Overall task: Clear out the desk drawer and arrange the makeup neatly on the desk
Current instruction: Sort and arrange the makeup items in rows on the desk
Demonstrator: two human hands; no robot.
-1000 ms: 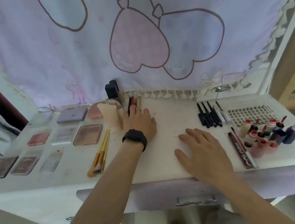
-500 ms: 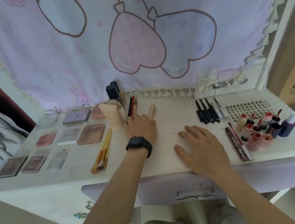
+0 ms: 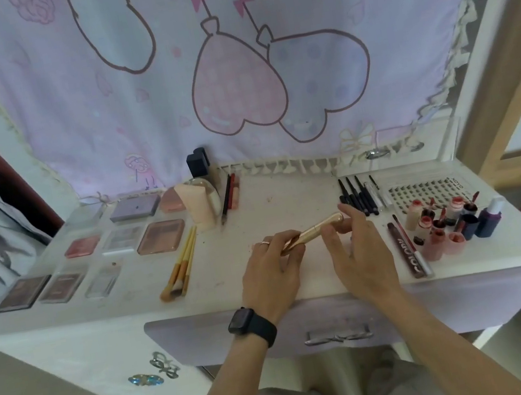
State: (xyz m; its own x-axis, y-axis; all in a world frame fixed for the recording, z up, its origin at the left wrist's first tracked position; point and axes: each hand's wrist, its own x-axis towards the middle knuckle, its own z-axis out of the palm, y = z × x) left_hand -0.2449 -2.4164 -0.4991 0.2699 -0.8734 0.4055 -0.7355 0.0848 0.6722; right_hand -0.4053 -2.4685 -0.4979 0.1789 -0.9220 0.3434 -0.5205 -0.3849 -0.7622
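Left hand [image 3: 272,264] grips gold tube [image 3: 314,232]; right hand [image 3: 360,249] pinches its tip.

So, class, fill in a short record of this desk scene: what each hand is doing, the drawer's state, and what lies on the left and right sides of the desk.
left hand: holds the lower end of a gold tube
right hand: pinches the tube's upper end
tube: slanted, between both hands
drawer: closed
left of desk: palettes in rows, brushes beside them
right of desk: black pencils, cluster of lip bottles
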